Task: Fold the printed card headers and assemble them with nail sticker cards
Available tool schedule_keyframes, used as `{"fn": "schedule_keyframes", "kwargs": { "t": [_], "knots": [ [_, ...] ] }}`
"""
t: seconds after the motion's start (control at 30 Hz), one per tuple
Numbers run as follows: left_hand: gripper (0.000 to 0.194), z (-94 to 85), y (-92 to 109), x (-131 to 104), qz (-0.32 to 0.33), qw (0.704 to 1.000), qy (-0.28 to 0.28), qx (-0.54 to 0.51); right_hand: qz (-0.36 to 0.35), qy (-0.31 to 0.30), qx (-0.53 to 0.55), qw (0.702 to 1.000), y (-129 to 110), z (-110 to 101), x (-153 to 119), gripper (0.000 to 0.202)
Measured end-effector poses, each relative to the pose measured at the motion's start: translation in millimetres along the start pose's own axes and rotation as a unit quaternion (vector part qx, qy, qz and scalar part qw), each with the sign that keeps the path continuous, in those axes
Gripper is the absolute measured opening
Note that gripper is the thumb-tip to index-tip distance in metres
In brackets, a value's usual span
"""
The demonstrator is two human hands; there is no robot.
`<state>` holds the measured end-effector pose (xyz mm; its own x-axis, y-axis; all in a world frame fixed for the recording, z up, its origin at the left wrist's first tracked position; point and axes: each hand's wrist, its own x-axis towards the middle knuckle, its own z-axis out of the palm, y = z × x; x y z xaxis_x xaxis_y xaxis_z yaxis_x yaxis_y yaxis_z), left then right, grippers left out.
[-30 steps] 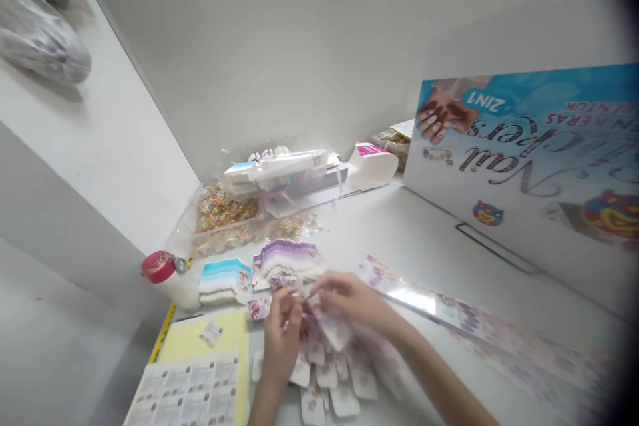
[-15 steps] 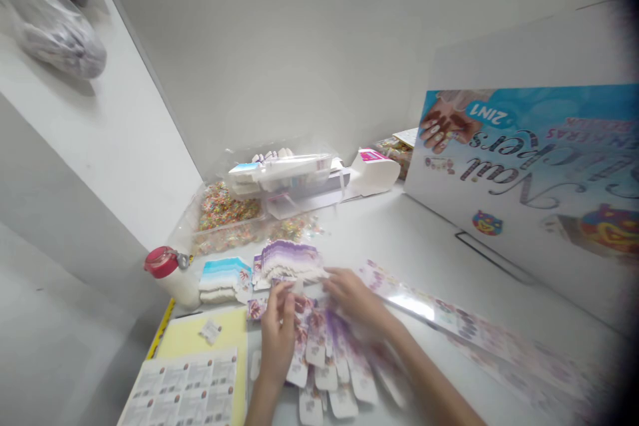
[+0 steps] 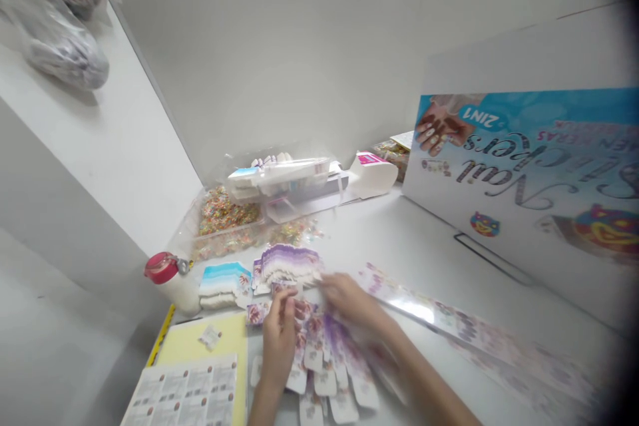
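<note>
L hand (image 3: 279, 331) at loose purple-and-white rounded paper cards (image 3: 325, 383), in from white table's (image 3: 369, 229) L edge; R hand (image 3: 347, 299) blurred beside fanned purple-and-white card stack (image 3: 292, 261). Fingers, both: can't tell if clamped. Risk: low R forearm (image 3: 424, 376) could brush loose cards, scattering 'em.

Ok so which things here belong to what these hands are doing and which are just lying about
Likely in use:
loose purple cards about the left hand and right hand
purple card stack beyond them

Seemingly just lying about:
red-lidded bottle
blue card stack
plastic-wrapped bundle
</note>
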<state>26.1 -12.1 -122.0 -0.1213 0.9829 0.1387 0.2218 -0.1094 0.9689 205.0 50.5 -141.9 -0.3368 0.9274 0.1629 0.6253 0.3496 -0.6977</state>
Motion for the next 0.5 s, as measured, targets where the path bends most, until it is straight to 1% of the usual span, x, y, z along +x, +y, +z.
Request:
{"fn": "schedule_keyframes", "kwargs": {
  "t": [0.1, 0.2, 0.27, 0.3, 0.33, 0.4, 0.43, 0.5],
  "knots": [
    [0.039, -0.4, 0, 1, 0.002, 1.000, 0.002, 0.002, 0.026, 0.073, 0.031, 0.997, 4, -3, -2, 0.041],
    [0.040, -1.4, 0, 1, 0.002, 1.000, 0.015, -0.001, 0.035, 0.145, 0.049, 0.988, 8, -13, 0, 0.043],
    [0.041, -2.3, 0, 1, -0.003, 1.000, 0.021, 0.001, 0.031, 0.186, 0.095, 0.977, 4, -22, 0, 0.042],
    [0.042, -2.7, 1, 1, -0.007, 1.000, 0.021, 0.004, 0.026, 0.198, 0.137, 0.970, 0, -26, 0, 0.040],
    [0.043, -3.3, 1, 1, -0.010, 1.000, 0.020, 0.007, 0.023, 0.199, 0.194, 0.960, -6, -29, -2, 0.038],
    [0.047, -4.8, 3, 1, -0.013, 1.000, 0.016, 0.004, 0.026, 0.164, 0.332, 0.929, -23, -33, -7, 0.037],
    [0.050, -5.8, 4, 1, -0.008, 1.000, 0.013, -0.004, 0.034, 0.130, 0.397, 0.908, -32, -33, -11, 0.038],
    [0.056, -8.3, 4, 0, 0.011, 0.999, 0.012, -0.032, 0.053, 0.048, 0.511, 0.857, -48, -29, -16, 0.040]
  ]
}}
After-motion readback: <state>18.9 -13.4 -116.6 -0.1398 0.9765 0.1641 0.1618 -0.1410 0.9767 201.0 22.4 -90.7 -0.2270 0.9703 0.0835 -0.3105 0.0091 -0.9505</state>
